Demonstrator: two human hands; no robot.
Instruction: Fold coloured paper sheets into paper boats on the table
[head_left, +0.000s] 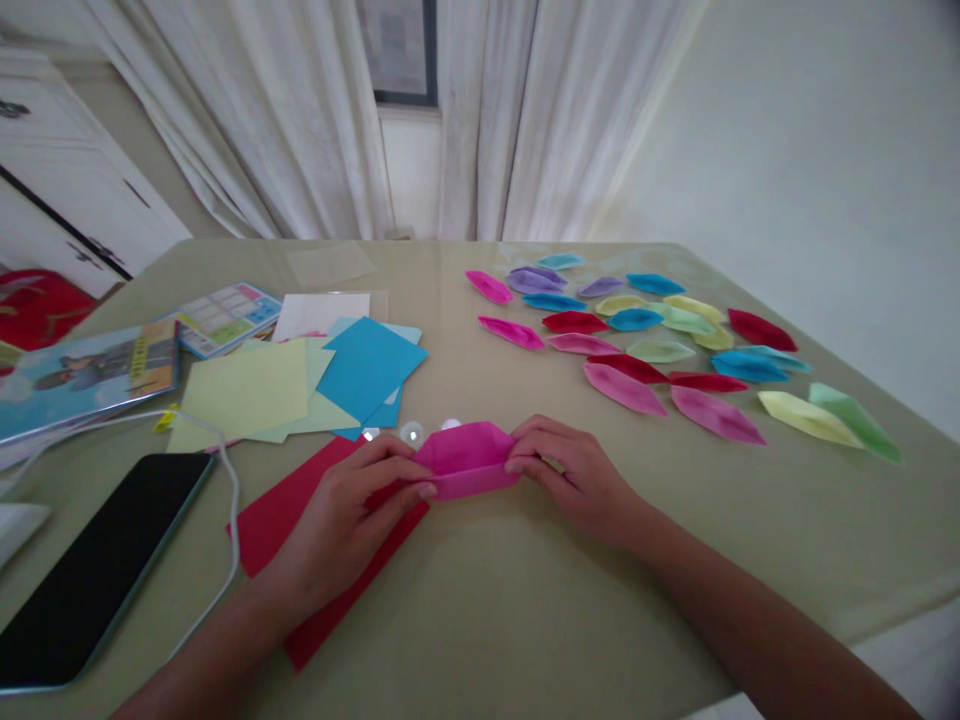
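A bright pink folded paper boat [471, 462] is stretched between my two hands above the table, its hollow side facing me. My left hand [356, 505] pinches its left end between thumb and fingers, over a sheet of red paper [289, 500]. At the other end, my right hand [574, 468] is closed in the same kind of pinch. Small clear round pieces [412, 433] lie just behind the boat. To the right, several finished paper boats such as a pink one [624, 388] rest in loose rows.
Blue paper squares [371, 368] and pale yellow sheets [247, 390] lie left of centre. A black-screened phone [101, 565] and a white cable [235, 500] are at the near left, with a picture book [90, 380] behind them. Curtains [300, 110] hang beyond the table [540, 610].
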